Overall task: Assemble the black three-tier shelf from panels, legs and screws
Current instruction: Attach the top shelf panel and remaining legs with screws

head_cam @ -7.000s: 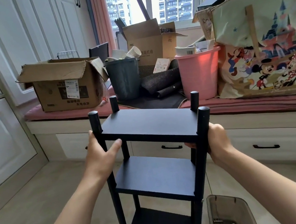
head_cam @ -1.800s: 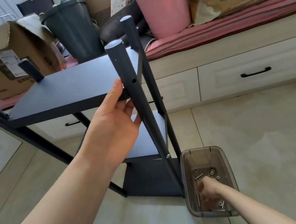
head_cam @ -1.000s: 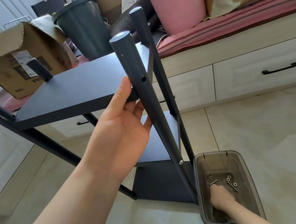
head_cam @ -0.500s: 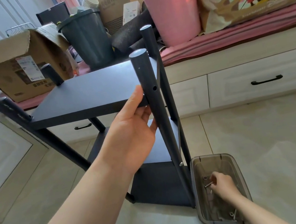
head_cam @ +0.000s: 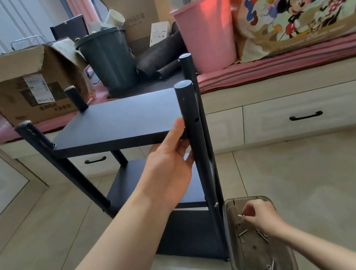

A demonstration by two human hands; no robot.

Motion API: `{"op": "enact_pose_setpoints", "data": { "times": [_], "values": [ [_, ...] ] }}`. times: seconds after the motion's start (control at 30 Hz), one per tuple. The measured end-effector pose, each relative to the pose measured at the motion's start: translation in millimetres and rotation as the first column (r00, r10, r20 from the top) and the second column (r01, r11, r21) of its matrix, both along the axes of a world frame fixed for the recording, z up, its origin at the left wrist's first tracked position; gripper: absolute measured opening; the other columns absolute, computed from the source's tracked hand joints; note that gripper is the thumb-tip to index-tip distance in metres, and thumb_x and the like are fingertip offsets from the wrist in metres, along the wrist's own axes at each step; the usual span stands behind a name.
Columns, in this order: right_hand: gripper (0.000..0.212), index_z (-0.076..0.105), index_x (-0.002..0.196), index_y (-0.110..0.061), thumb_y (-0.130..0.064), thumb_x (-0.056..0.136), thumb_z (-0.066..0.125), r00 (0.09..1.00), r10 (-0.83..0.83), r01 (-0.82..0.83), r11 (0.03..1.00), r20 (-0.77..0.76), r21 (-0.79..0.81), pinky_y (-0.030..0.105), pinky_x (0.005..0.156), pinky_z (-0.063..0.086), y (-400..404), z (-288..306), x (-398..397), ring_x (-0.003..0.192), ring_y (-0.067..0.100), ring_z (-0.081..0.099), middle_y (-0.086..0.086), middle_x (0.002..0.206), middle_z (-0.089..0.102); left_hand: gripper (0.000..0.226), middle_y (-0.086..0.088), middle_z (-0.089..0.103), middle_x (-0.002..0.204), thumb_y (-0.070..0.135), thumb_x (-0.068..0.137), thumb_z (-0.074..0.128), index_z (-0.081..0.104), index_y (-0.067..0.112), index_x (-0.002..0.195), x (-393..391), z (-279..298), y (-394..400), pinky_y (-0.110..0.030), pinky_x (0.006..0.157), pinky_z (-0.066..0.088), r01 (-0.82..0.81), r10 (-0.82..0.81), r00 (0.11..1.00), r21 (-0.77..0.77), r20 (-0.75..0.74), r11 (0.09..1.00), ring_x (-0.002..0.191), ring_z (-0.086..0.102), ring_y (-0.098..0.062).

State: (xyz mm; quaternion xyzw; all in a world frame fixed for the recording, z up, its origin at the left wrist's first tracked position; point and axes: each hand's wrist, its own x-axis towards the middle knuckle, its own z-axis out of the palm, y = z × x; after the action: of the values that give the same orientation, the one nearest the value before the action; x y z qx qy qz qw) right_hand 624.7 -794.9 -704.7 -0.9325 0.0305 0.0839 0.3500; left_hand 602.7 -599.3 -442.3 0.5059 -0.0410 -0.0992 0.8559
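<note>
Shelf (head_cam: 119,122) panel's near edge rests on left hand (head_cam: 168,171)

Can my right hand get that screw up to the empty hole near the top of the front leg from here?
Probably yes. The right hand pinches a screw over the plastic bin, and the hole faces that side with nothing between them. The left hand holds the top panel on the leg's other side.

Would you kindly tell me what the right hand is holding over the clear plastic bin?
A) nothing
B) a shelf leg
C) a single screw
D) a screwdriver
C: the right hand pinches a screw at its fingertips, just above the clear plastic bin.
</note>
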Motion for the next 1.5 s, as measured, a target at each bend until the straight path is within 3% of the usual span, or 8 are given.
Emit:
{"op": "enact_pose_setpoints", "data": {
  "times": [0.17, 0.3, 0.5, 0.67, 0.83, 1.07, 1.27, 1.5],
  "values": [
    [0.006, 0.073, 0.085, -0.017, -0.015, 0.082, 0.078, 0.971, -0.042, -0.004, 0.982, 0.237, 0.191, 0.013, 0.067, 0.049, -8, 121, -19, 0.072, 0.005, 0.068, -0.005, 0.076, 0.072, 0.026, 0.000, 0.073, 0.096, 0.033, 0.085, 0.063, 0.073, 0.015, 0.101, -1, 1, -3, -0.035, 0.099, 0.046, -0.031, 0.030, 0.999, -0.023, -0.029, 0.999, 0.088, 0.072, -0.010],
    [0.008, 0.072, 0.083, -0.016, -0.011, 0.082, 0.078, 0.927, -0.097, -0.050, 0.925, 0.363, 0.376, 0.025, 0.066, 0.056, -1, 214, -41, 0.067, 0.009, 0.070, -0.001, 0.071, 0.073, 0.024, -0.001, 0.075, 0.099, 0.034, 0.082, 0.065, 0.076, 0.016, 0.094, -1, 1, -4, -0.034, 0.098, 0.047, -0.051, 0.049, 0.998, -0.042, -0.050, 0.998, 0.092, 0.072, -0.011],
    [0.007, 0.070, 0.085, -0.016, -0.010, 0.086, 0.072, 0.887, -0.146, -0.103, 0.863, 0.439, 0.494, 0.031, 0.072, 0.058, 20, 284, -65, 0.072, 0.011, 0.072, -0.002, 0.076, 0.075, 0.023, 0.001, 0.075, 0.091, 0.036, 0.081, 0.067, 0.080, 0.018, 0.084, -2, 1, -7, -0.032, 0.090, 0.047, -0.068, 0.064, 0.996, -0.064, -0.068, 0.996, 0.083, 0.072, -0.009],
    [0.012, 0.069, 0.082, -0.020, -0.009, 0.086, 0.071, 0.854, -0.203, -0.100, 0.840, 0.478, 0.534, 0.036, 0.074, 0.058, 37, 300, -75, 0.074, 0.011, 0.072, -0.003, 0.076, 0.075, 0.033, 0.002, 0.073, 0.088, 0.041, 0.079, 0.067, 0.073, 0.013, 0.095, -2, 2, -10, -0.030, 0.089, 0.047, -0.105, 0.101, 0.993, -0.072, -0.056, 0.992, 0.084, 0.069, -0.010],
    [0.008, 0.070, 0.085, -0.015, -0.007, 0.086, 0.072, 0.829, -0.287, -0.074, 0.794, 0.480, 0.604, 0.033, 0.074, 0.056, 48, 297, -77, 0.073, 0.010, 0.073, -0.001, 0.077, 0.076, 0.033, 0.000, 0.075, 0.087, 0.041, 0.077, 0.069, 0.075, 0.012, 0.092, -4, 2, -10, -0.028, 0.083, 0.049, -0.115, 0.107, 0.991, -0.096, -0.083, 0.989, 0.083, 0.071, -0.011],
    [0.008, 0.069, 0.084, -0.013, -0.006, 0.085, 0.072, 0.813, -0.296, -0.078, 0.797, 0.501, 0.599, 0.044, 0.080, 0.059, 51, 293, -77, 0.074, 0.014, 0.073, 0.000, 0.077, 0.076, 0.055, -0.005, 0.073, 0.096, 0.040, 0.073, 0.071, 0.069, 0.004, 0.114, -6, -1, -9, -0.030, 0.089, 0.052, -0.143, 0.131, 0.987, -0.141, -0.090, 0.980, 0.090, 0.069, -0.016],
    [0.010, 0.070, 0.080, -0.016, -0.009, 0.081, 0.078, 0.813, -0.270, -0.102, 0.806, 0.516, 0.583, 0.048, 0.078, 0.059, 54, 291, -80, 0.074, 0.023, 0.073, 0.005, 0.077, 0.075, 0.029, -0.004, 0.074, 0.086, 0.039, 0.072, 0.073, 0.076, 0.012, 0.082, -5, -4, -9, -0.030, 0.086, 0.052, -0.132, 0.119, 0.987, -0.124, -0.108, 0.983, 0.081, 0.071, -0.014],
    [0.009, 0.070, 0.085, -0.014, -0.008, 0.083, 0.076, 0.811, -0.259, -0.119, 0.805, 0.525, 0.581, 0.035, 0.073, 0.059, 53, 291, -78, 0.074, 0.015, 0.074, 0.001, 0.078, 0.076, 0.043, -0.004, 0.075, 0.093, 0.043, 0.076, 0.070, 0.072, 0.008, 0.101, -8, -3, -9, -0.031, 0.086, 0.050, -0.134, 0.124, 0.988, -0.104, -0.093, 0.986, 0.091, 0.071, -0.016]
  ]
}}
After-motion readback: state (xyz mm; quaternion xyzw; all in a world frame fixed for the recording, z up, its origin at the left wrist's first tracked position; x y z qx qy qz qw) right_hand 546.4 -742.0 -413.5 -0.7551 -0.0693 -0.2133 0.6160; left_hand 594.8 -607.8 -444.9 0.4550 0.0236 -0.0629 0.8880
